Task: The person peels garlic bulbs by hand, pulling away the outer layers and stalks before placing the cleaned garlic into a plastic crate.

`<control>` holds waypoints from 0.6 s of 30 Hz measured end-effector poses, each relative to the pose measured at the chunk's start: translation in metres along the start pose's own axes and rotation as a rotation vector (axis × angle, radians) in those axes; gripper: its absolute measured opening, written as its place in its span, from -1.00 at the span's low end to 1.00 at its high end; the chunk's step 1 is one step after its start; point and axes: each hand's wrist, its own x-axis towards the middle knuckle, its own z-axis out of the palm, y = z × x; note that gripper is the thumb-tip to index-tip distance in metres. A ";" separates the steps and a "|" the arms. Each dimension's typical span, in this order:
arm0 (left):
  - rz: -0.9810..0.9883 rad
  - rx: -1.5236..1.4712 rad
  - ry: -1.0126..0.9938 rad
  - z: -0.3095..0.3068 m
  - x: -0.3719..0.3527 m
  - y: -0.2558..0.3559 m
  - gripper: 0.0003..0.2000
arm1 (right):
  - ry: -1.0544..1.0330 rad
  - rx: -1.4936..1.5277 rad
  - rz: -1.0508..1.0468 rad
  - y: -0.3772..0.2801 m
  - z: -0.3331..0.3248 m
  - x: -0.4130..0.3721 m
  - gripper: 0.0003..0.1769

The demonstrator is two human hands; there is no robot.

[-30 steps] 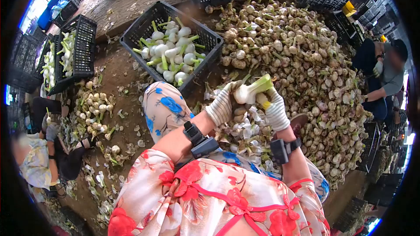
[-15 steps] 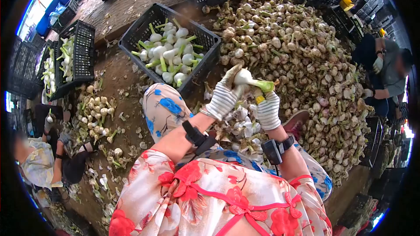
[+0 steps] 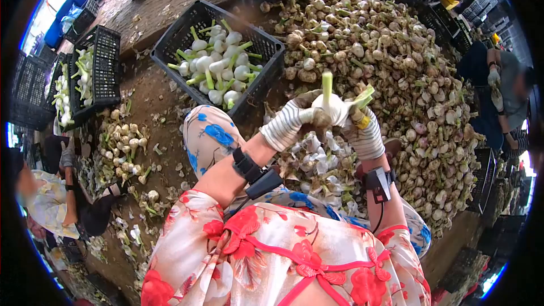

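Observation:
A garlic bulb (image 3: 330, 107) with a short green stem stands up between my two gloved hands, its white skin showing. My left hand (image 3: 290, 120), in a striped glove, is closed around the bulb's left side and root end. On the other side, my right hand (image 3: 362, 133) grips a strip of outer peel (image 3: 361, 98) with a green end, pulled away from the bulb. Something yellow (image 3: 363, 120) shows at that hand's fingers. Under both hands lies a heap of white peelings (image 3: 317, 158).
A black crate (image 3: 163, 56) of cleaned garlic stands ahead to the left. To the right spreads a large pile of untrimmed garlic (image 3: 391, 62). A smaller garlic heap (image 3: 126, 147) lies left. One person (image 3: 54, 204) sits at left, another (image 3: 504, 96) at right.
The bulb has turned from lying sideways to stem up. A green-ended strip of peel has come away in my right hand, and both hands have shifted slightly.

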 end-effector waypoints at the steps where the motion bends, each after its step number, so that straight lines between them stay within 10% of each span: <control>1: -0.008 -0.095 -0.077 0.001 -0.001 -0.001 -0.42 | -0.015 0.091 0.042 0.001 -0.001 -0.001 -0.72; 9: 0.105 0.524 0.570 -0.022 0.023 -0.018 -0.60 | 0.129 -0.685 -0.200 0.021 0.018 -0.002 -0.76; 18: 0.005 0.486 0.612 -0.034 0.023 -0.024 -0.81 | -0.043 -0.791 -0.071 0.021 0.026 -0.007 -0.74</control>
